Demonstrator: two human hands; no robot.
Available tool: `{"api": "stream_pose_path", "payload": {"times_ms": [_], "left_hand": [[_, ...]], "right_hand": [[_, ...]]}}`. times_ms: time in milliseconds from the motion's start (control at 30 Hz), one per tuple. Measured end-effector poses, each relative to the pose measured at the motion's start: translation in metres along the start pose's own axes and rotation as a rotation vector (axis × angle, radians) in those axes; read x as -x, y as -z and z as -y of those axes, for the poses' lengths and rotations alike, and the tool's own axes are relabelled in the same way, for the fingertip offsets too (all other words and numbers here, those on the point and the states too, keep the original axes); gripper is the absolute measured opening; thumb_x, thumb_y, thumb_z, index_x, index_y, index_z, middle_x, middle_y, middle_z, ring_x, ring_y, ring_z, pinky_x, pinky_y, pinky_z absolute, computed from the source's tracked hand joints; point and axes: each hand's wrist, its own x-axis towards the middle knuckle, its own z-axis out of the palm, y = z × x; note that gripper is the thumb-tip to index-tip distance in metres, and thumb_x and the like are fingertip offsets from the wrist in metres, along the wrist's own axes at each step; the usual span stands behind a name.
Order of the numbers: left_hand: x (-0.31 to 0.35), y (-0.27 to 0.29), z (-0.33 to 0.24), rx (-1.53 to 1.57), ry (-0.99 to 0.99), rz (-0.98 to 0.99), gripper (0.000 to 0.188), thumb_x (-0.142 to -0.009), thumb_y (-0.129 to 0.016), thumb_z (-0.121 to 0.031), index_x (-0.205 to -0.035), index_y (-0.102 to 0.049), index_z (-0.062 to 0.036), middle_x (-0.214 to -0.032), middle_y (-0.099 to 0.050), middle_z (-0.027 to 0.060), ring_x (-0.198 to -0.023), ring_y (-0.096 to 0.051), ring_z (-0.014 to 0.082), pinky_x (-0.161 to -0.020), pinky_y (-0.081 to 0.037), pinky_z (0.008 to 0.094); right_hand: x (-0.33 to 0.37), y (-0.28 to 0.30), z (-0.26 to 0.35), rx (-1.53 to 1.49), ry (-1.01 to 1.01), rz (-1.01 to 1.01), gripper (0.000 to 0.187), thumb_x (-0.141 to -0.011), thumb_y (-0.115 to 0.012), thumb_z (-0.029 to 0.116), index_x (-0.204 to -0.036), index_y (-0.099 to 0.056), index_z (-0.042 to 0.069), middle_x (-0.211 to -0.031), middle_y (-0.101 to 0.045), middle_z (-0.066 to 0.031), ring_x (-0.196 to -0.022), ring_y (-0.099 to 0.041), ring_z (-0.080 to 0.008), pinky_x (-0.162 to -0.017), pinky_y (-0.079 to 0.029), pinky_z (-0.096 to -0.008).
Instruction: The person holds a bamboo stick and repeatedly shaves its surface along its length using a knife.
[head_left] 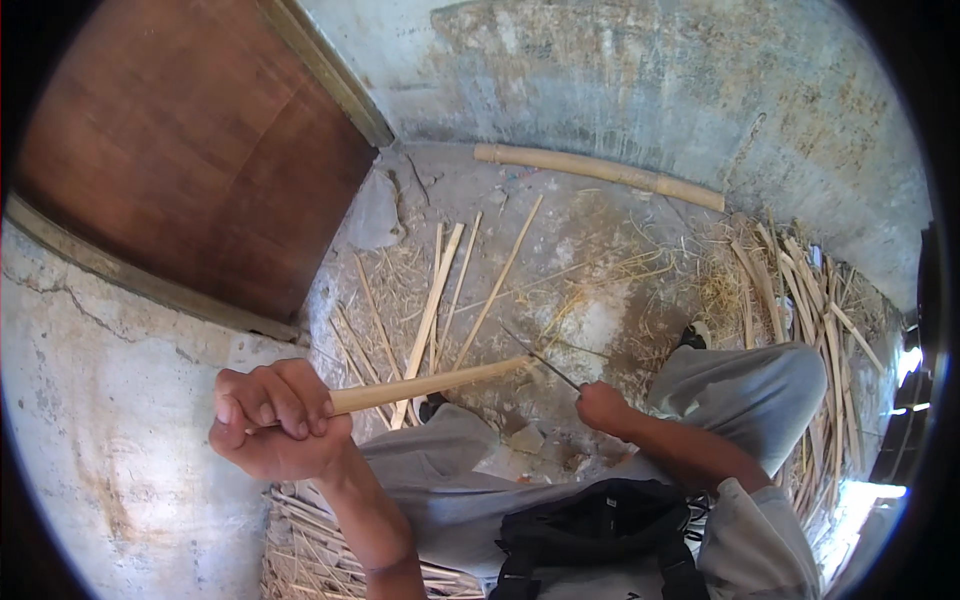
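Note:
My left hand (275,420) is closed round the near end of a split bamboo strip (430,386), which points across to the right in front of me. In my right hand (604,410) is a thin, dark-bladed knife (540,358); its handle is hidden in the fist. The blade slants up and left, crossing close to the strip's far end. Whether blade and bamboo touch, I cannot tell. Past the strip, several pale bamboo slats (437,295) lie on the floor.
A whole bamboo pole (600,172) lies along the far wall. Piled slats (820,330) stretch down the right side, and more sticks (300,545) lie at lower left. Shavings (590,290) litter the floor. A brown door (200,150) stands at the left. My knees frame the work.

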Motion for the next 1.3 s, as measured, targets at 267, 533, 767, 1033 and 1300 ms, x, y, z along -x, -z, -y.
{"api": "stream_pose_path", "payload": {"times_ms": [267,533,767,1033,1300], "left_hand": [[-0.005,0.004,0.004,-0.002,0.030,-0.011,0.030,-0.088,-0.042,-0.025,-0.062,-0.037,-0.0113,-0.040,-0.035,0.0023,-0.028,-0.028,0.0122,-0.027,-0.030,0.0246],[-0.006,-0.005,0.004,-0.073,0.020,-0.162,0.034,-0.090,-0.044,-0.029,-0.061,-0.036,-0.0133,-0.041,-0.033,0.0011,-0.028,-0.025,0.0093,-0.026,-0.027,0.0239],[-0.012,0.003,0.002,-0.237,-0.066,-0.301,0.035,-0.090,-0.045,-0.031,-0.061,-0.036,-0.0137,-0.042,-0.029,-0.0014,-0.029,-0.022,0.0082,-0.026,-0.025,0.0226],[-0.009,0.015,-0.003,-0.320,-0.106,-0.507,0.036,-0.090,-0.046,-0.033,-0.061,-0.036,-0.0153,-0.043,-0.026,-0.0023,-0.030,-0.020,0.0083,-0.028,-0.019,0.0222],[-0.026,0.032,-0.007,-0.456,-0.147,-0.763,0.033,-0.089,-0.045,-0.029,-0.061,-0.034,-0.0154,-0.046,-0.025,-0.0033,-0.034,-0.020,0.0078,-0.031,-0.016,0.0238]], "right_hand": [[0.010,0.064,0.095,-0.316,0.182,-0.094,0.025,-0.086,-0.055,0.024,-0.089,-0.061,0.000,-0.064,-0.060,-0.0240,-0.064,-0.062,-0.0453,-0.065,-0.051,-0.0528],[-0.004,-0.011,0.002,-0.113,-0.032,-0.022,0.023,-0.085,-0.055,0.023,-0.087,-0.062,0.001,-0.064,-0.060,-0.0251,-0.066,-0.062,-0.0453,-0.066,-0.051,-0.0538],[0.009,0.059,0.093,-0.387,0.096,-0.002,0.028,-0.086,-0.053,0.025,-0.081,-0.060,-0.001,-0.074,-0.063,-0.0254,-0.072,-0.064,-0.0428,-0.067,-0.052,-0.0506],[-0.028,0.013,0.038,-0.107,0.080,0.022,0.022,-0.086,-0.053,0.020,-0.083,-0.059,-0.001,-0.069,-0.062,-0.0251,-0.069,-0.064,-0.0426,-0.066,-0.053,-0.0500],[-0.027,0.054,0.114,-0.273,0.172,0.130,0.022,-0.085,-0.054,0.020,-0.090,-0.061,0.000,-0.070,-0.063,-0.0258,-0.071,-0.065,-0.0414,-0.066,-0.053,-0.0507]]}}
